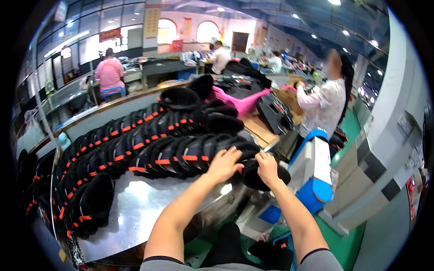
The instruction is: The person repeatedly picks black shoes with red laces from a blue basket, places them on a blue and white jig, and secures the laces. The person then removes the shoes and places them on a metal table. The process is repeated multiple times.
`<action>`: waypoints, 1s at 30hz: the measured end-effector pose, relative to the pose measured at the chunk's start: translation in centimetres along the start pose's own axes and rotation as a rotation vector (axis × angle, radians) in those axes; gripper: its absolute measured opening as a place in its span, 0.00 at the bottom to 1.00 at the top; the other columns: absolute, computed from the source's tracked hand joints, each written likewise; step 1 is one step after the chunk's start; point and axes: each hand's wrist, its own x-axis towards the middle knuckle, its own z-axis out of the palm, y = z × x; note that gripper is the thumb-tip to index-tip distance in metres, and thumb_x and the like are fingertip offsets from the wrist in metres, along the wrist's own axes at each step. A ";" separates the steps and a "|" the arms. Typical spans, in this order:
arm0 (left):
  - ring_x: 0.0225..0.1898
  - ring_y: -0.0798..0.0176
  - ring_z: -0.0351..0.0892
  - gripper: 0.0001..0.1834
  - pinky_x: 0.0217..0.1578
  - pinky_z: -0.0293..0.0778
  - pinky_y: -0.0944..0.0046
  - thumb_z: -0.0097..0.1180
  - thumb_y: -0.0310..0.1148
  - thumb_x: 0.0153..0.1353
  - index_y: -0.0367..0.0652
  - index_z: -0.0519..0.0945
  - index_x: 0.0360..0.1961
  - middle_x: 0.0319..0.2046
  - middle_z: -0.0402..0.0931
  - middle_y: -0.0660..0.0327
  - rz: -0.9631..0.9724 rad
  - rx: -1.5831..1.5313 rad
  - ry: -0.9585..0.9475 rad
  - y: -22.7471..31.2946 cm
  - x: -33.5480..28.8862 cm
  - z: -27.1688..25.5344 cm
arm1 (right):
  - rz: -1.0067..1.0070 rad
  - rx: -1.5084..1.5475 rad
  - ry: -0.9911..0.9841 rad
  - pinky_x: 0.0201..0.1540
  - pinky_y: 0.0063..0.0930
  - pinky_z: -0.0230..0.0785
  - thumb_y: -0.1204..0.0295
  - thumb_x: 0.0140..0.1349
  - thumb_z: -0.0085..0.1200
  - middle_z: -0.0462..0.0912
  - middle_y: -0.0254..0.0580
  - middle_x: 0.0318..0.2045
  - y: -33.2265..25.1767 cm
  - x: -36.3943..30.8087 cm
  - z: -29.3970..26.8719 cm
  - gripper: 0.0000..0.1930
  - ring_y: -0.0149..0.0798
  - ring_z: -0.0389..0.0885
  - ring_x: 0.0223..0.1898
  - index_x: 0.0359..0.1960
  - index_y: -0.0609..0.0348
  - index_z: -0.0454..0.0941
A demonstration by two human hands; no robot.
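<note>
A black, fuzzy-lined padded sleeve-like piece (254, 179) hangs past the near right end of the metal table. My right hand (267, 170) is closed on its upper edge. Just left of it, my left hand (224, 165) lies with fingers spread against the end of a row of similar black pieces (174, 156), an orange bit beside its fingertips. Each piece in the row bears an orange tab and nests into its neighbour. What the left fingertips touch is partly hidden.
More nested rows (97, 167) cover the left of the shiny metal table (140, 212). Beyond them stands a pink bin (242, 103) with black pieces. A white and blue machine (314, 171) is close on my right, with a co-worker (323, 104) behind it and a pillar (366, 167) further right.
</note>
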 end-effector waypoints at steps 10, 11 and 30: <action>0.52 0.60 0.73 0.22 0.54 0.69 0.60 0.45 0.47 0.68 0.36 0.77 0.45 0.46 0.77 0.56 -0.580 -1.299 -0.136 5.1 -8.2 3.3 | -0.207 0.499 0.123 0.50 0.41 0.68 0.81 0.45 0.58 0.80 0.45 0.41 -5.6 -9.7 -12.1 0.11 0.46 0.79 0.45 0.33 0.63 0.76; 0.52 0.62 0.74 0.28 0.53 0.69 0.61 0.41 0.53 0.67 0.36 0.75 0.48 0.46 0.77 0.57 -0.666 -1.519 -0.287 5.9 -10.0 4.2 | -0.225 0.547 0.146 0.50 0.41 0.68 0.80 0.46 0.58 0.80 0.45 0.41 -6.7 -10.0 -12.6 0.10 0.45 0.79 0.46 0.33 0.63 0.76; 0.45 0.71 0.72 0.12 0.51 0.63 0.69 0.58 0.33 0.61 0.49 0.72 0.45 0.40 0.75 0.71 -0.786 -1.956 -0.466 17.2 -11.5 21.4 | 1.533 1.416 0.254 0.42 0.18 0.64 0.66 0.67 0.51 0.77 0.26 0.32 -2.6 -32.3 -7.8 0.11 0.21 0.71 0.36 0.38 0.63 0.76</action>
